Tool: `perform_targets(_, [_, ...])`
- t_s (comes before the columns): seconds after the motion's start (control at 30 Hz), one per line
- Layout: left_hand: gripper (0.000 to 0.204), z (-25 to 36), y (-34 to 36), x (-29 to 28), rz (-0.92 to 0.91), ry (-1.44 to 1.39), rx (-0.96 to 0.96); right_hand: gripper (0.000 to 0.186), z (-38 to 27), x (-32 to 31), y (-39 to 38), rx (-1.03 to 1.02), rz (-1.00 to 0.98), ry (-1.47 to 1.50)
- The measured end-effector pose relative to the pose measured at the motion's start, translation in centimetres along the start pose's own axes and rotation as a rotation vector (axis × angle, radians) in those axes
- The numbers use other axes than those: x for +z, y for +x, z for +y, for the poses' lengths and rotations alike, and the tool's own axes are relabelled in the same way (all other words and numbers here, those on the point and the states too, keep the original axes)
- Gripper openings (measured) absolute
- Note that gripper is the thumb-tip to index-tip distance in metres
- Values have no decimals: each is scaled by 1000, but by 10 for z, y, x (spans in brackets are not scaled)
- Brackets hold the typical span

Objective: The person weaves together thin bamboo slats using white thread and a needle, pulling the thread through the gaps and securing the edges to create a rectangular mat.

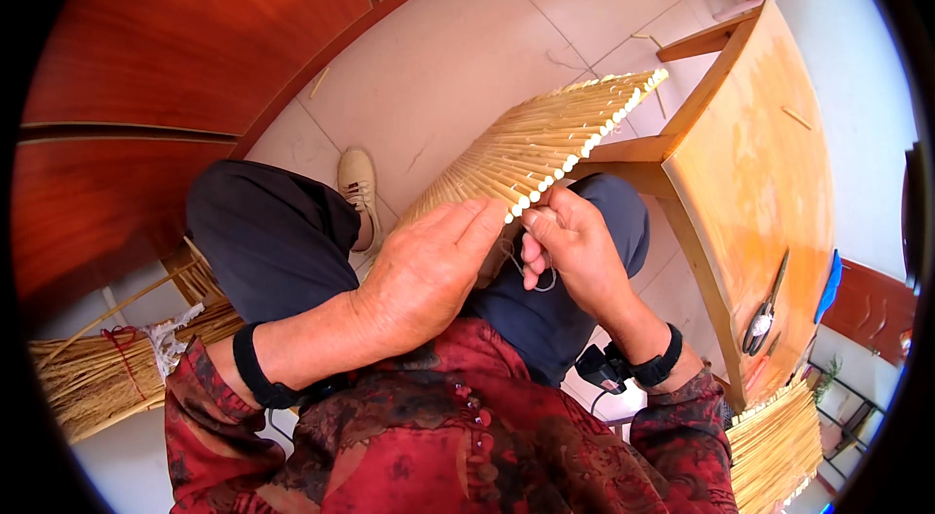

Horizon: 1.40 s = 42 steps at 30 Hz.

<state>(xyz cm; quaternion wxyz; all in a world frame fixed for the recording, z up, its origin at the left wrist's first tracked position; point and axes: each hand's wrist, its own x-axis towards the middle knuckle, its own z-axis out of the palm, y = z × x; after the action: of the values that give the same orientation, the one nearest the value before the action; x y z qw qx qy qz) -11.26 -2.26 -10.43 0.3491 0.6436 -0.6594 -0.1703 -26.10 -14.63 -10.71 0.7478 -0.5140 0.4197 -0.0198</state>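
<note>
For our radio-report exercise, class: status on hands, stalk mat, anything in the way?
Left hand against stalk mat; right hand pinched at its pale edge, thread looped beneath. Mat tilted. No obstruction seen; table at right.

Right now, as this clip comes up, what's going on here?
A person is handling a panel of pale stalks. The left hand lies against its near end, while the right hand is closed at its edge of stalk ends, with a thin thread looping beside it; exactly what it pinches is hidden. Black scissors lie on the wooden table to the right.
</note>
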Motion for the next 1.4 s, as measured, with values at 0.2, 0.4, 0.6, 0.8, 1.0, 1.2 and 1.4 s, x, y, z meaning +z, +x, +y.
perform_targets(0.2, [58,-1,2,-6,-33,4,-23,19,1,7,14,76,-14,239])
perform_targets(0.4, [55,-6,0,-11,-73,30,-137,23,-5,13,27,68,-29,375])
perform_targets(0.6, [31,-9,30,-26,-169,78,-80,20,-5,-20,9,-695,320,-915])
perform_targets(0.8, [27,9,57,-87,-238,288,75,8,-40,-24,-32,-1119,555,-896])
perform_targets(1.0, [21,-4,32,-113,-140,406,207,8,-61,-19,-74,-1265,612,-840])
perform_targets(1.2, [22,-9,-9,-114,-278,586,519,9,-50,-9,-52,-939,308,-891])
perform_targets(1.4, [20,-23,-30,-92,-404,583,655,14,15,32,-14,-575,-116,-608])
